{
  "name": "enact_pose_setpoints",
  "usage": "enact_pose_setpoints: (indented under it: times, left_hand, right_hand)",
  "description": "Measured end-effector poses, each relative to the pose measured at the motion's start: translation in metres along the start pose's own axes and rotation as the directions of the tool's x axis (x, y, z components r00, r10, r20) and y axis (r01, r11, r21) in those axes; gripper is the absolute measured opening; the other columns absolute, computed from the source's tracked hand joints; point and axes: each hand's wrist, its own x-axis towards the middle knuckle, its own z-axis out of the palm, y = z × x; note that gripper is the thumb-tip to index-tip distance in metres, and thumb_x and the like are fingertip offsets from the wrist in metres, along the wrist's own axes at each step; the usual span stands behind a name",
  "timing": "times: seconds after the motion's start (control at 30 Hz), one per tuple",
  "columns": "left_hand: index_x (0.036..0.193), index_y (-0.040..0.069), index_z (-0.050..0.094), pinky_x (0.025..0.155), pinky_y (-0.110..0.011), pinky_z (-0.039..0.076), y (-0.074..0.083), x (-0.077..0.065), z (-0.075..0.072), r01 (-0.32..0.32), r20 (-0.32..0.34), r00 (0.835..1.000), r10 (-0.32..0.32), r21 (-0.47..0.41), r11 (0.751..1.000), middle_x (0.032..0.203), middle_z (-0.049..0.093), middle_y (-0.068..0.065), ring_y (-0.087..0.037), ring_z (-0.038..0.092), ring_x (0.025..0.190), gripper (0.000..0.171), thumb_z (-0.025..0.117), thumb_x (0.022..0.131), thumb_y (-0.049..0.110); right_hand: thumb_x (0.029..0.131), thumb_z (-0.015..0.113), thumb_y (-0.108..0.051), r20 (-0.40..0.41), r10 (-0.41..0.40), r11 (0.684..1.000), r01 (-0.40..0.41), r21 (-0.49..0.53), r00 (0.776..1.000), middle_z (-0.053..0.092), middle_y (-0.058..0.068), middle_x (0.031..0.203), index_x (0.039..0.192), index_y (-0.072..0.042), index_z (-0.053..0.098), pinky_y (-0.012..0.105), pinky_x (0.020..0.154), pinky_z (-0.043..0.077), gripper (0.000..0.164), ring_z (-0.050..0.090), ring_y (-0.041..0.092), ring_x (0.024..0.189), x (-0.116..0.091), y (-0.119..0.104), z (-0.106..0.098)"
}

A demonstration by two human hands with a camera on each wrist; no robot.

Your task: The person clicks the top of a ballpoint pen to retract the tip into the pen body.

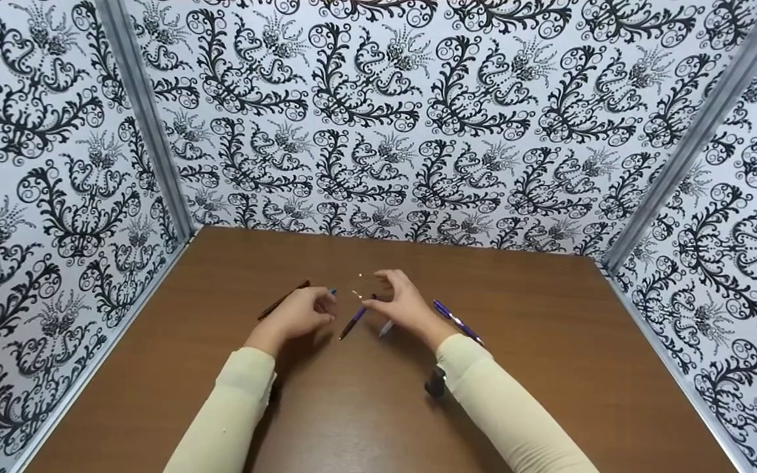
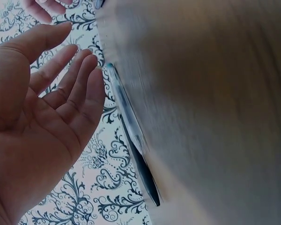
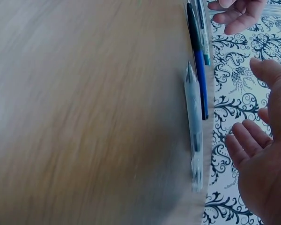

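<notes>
My left hand (image 1: pixel 303 311) hovers over the table with loosely bent fingers and nothing in its grasp. A black pen (image 1: pixel 281 302) lies just beyond it. In the left wrist view, a clear pen with a teal end (image 2: pixel 124 105) lies near the fingers, mostly hidden by the hand in the head view. My right hand (image 1: pixel 405 305) is also empty, its thumb and fingers spread apart. Under it lies a whitish clear pen (image 3: pixel 193 112), partly covered in the head view. Between the hands rests a blue pen with a black grip (image 1: pixel 353 322). Another blue pen (image 1: pixel 457 322) lies right of the right hand.
The brown wooden table (image 1: pixel 345 407) is enclosed by patterned black-and-white walls (image 1: pixel 378 131) at the back and both sides. Grey metal posts (image 1: pixel 145 118) stand at the corners. A small black object (image 1: pixel 436 383) sits at the right sleeve. Tiny bright specks between the hands are unclear.
</notes>
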Motion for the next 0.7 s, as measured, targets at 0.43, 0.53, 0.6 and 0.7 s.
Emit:
enact_pose_setpoints:
  times: [0.43, 0.53, 0.6, 0.7]
  left_hand:
    - [0.13, -0.005, 0.07, 0.098, -0.052, 0.06, 0.014, 0.008, 0.021, -0.033, 0.028, 0.999, 0.033, 0.01, 0.999, 0.115, 0.076, -0.017, -0.033, 0.073, 0.108, 0.033, 0.076, 0.097, -0.002]
    - [0.133, -0.004, 0.07, 0.1, -0.052, 0.06, 0.017, 0.01, 0.025, -0.011, 0.029, 1.0, 0.01, 0.022, 1.0, 0.117, 0.076, -0.015, -0.034, 0.073, 0.111, 0.036, 0.077, 0.098, 0.0]
    - [0.135, -0.003, 0.069, 0.1, -0.052, 0.06, 0.019, 0.011, 0.027, 0.003, 0.029, 1.0, -0.004, 0.031, 1.0, 0.119, 0.076, -0.014, -0.033, 0.072, 0.112, 0.037, 0.078, 0.099, 0.001]
    - [0.135, -0.002, 0.069, 0.1, -0.051, 0.06, 0.023, 0.012, 0.03, 0.016, 0.034, 0.999, -0.018, 0.049, 0.999, 0.12, 0.075, -0.014, -0.032, 0.072, 0.112, 0.038, 0.079, 0.099, 0.003]
  right_hand:
    - [0.095, 0.089, -0.015, 0.007, -0.013, 1.0, 0.013, -0.028, 1.0, 0.059, 0.03, 0.143, 0.148, 0.001, 0.06, 0.055, 0.116, 0.049, 0.062, 0.06, 0.045, 0.133, -0.011, 0.011, -0.009]
    - [0.095, 0.089, -0.014, 0.007, -0.016, 1.0, 0.017, -0.017, 1.0, 0.058, 0.031, 0.142, 0.147, 0.002, 0.06, 0.055, 0.116, 0.049, 0.062, 0.06, 0.045, 0.133, -0.012, 0.012, -0.01]
    - [0.095, 0.088, -0.013, 0.007, -0.017, 1.0, 0.017, -0.012, 1.0, 0.058, 0.031, 0.143, 0.147, 0.002, 0.059, 0.056, 0.116, 0.05, 0.062, 0.06, 0.045, 0.134, -0.012, 0.012, -0.01]
    - [0.095, 0.088, -0.014, 0.008, -0.014, 1.0, 0.014, -0.013, 1.0, 0.058, 0.03, 0.143, 0.148, 0.002, 0.059, 0.056, 0.116, 0.05, 0.062, 0.06, 0.046, 0.134, -0.013, 0.013, -0.011]
